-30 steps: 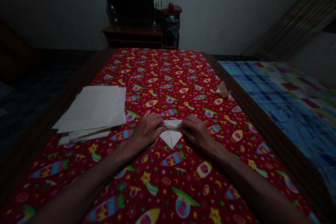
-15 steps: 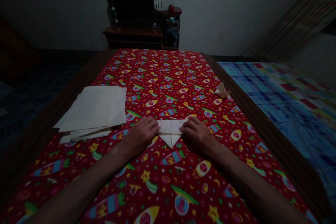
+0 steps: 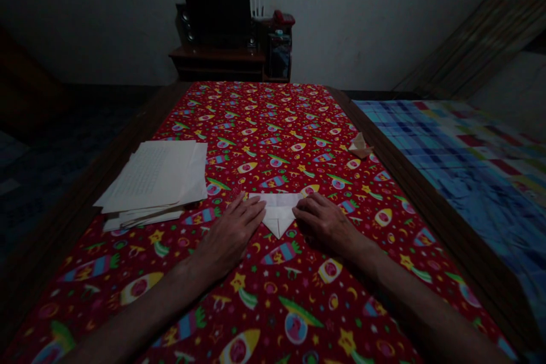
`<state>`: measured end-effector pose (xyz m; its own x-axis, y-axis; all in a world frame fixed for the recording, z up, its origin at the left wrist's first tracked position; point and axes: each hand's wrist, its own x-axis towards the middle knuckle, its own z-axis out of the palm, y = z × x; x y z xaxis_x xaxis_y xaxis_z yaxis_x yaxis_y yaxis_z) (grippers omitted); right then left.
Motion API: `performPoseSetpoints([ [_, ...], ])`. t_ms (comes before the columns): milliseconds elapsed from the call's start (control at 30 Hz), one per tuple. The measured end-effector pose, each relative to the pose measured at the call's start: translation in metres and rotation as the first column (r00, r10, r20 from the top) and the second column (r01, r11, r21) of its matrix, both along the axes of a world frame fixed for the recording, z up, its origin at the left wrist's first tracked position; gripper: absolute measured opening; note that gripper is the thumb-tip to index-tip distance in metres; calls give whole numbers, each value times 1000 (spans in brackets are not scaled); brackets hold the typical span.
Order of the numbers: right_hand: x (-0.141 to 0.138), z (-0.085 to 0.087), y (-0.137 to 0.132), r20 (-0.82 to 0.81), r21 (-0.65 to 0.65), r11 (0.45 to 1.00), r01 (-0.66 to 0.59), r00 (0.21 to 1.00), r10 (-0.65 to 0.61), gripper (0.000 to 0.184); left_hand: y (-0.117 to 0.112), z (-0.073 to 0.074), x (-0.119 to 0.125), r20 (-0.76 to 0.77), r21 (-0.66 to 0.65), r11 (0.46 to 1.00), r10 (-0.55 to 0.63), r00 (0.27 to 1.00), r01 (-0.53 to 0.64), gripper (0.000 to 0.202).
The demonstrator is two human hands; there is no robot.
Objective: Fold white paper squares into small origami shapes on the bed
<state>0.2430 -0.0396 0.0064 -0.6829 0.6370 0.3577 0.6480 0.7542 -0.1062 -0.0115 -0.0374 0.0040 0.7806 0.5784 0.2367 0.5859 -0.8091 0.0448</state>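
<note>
A folded white sheet of paper (image 3: pixel 279 210) lies on the red patterned cloth, with a straight top edge and a point facing me. A crease line runs down the middle of its lower triangle. Flat over the paper's left end, my left hand (image 3: pixel 234 233) has its fingers stretched out and holds nothing. At the right end, my right hand (image 3: pixel 326 219) has its fingers curled and closed on the paper's edge; the thumb is mostly hidden.
A stack of lined paper sheets (image 3: pixel 156 173) lies to the left. A small folded paper piece (image 3: pixel 360 146) sits near the right edge of the tablecloth (image 3: pixel 273 125). Behind the table stand a desk (image 3: pixel 217 56) and a dark monitor (image 3: pixel 216 14).
My left hand has loosened from the paper's left end, and its fingers have straightened and flattened over it. The upper flap lies flatter. The right hand has barely moved.
</note>
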Motion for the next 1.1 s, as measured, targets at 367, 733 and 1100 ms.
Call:
performPoseSetpoints([
  [367,15,-19,-5,-43,68,997,28,999,-25,26,-20,-16,36,56,-108,994,-15,998,21,47],
  [733,15,-14,-21,-56,168,972,167,986,-160,26,-19,-17,33,35,-95,995,-26,999,29,47],
  [1100,-8,-13,-41,88,-95,989,115,990,-106,59,-22,-7,36,-20,-75,997,32,999,-34,53],
])
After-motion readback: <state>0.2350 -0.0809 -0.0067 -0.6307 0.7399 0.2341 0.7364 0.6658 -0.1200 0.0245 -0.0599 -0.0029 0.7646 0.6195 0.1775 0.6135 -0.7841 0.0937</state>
